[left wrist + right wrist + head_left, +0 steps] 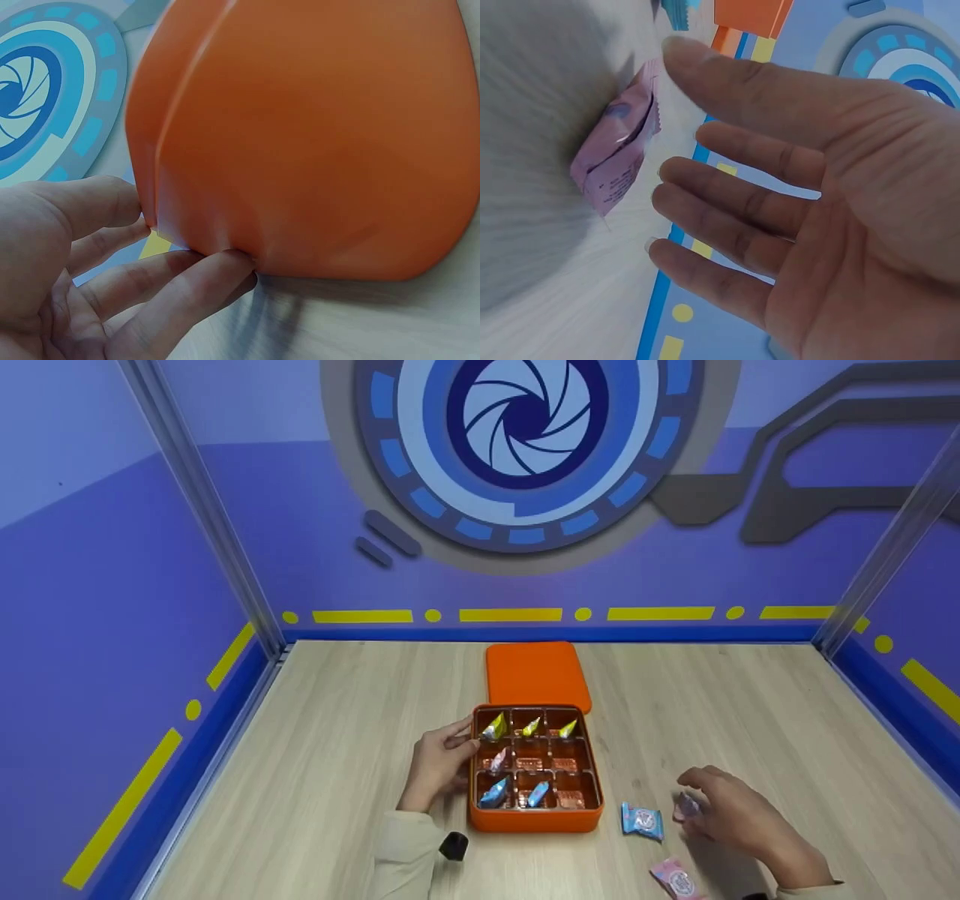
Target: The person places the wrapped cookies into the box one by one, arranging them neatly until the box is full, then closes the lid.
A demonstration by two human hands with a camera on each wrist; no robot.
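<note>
An orange box (536,820) with a clear divided insert stands on the table. Its back row holds three yellow-wrapped candies (495,727); a pink candy (499,760) lies in the middle row's left compartment. Two blue candies (495,793) lie in the front row's left and middle compartments. My left hand (439,765) holds the box by its left side, with thumb and fingertips against the orange wall (300,150). To the right of the box, my right hand (731,814) hovers with fingers extended beside a pink-wrapped candy (619,142), apart from it in the right wrist view.
A blue candy (643,820) and another pink candy (677,879) lie on the wooden table (337,720) between box and right hand. The orange lid (536,675) lies behind the box. Purple-blue panels (247,510) with yellow marks enclose the table's back and sides.
</note>
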